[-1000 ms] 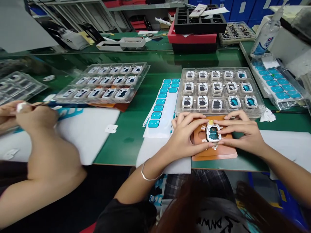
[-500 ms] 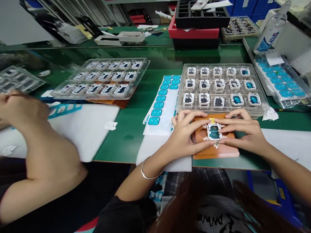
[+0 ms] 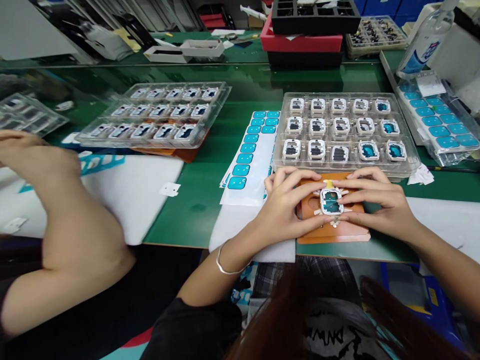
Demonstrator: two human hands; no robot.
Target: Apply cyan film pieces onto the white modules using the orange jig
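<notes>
A small white watch case [image 3: 332, 201], squarish and with teal film inside, lies over an orange fixture plate [image 3: 333, 236] at the bench's front edge. My left hand [image 3: 287, 207] grips its left side between thumb and index finger. From the other side my right hand [image 3: 378, 200] holds it, with fingertips on its right edge and corners. Yellow film [image 3: 329, 183] shows at the top of the case. Just behind the hands is a clear tray [image 3: 277, 159] of similar cases, some of them lined with teal.
Left of my hands lies a white sheet of teal stickers [image 3: 251, 192]. A co-worker's arm [image 3: 78, 200] reaches in from the left, near another tray of cases [image 3: 210, 135]. Bagged teal stickers [image 3: 448, 131] and a clear bottle [image 3: 425, 45] stand at right.
The view has shifted slightly. My hands stay around the watch case, with almost no movement. The co-worker's hand has moved a little to the left and up.
</notes>
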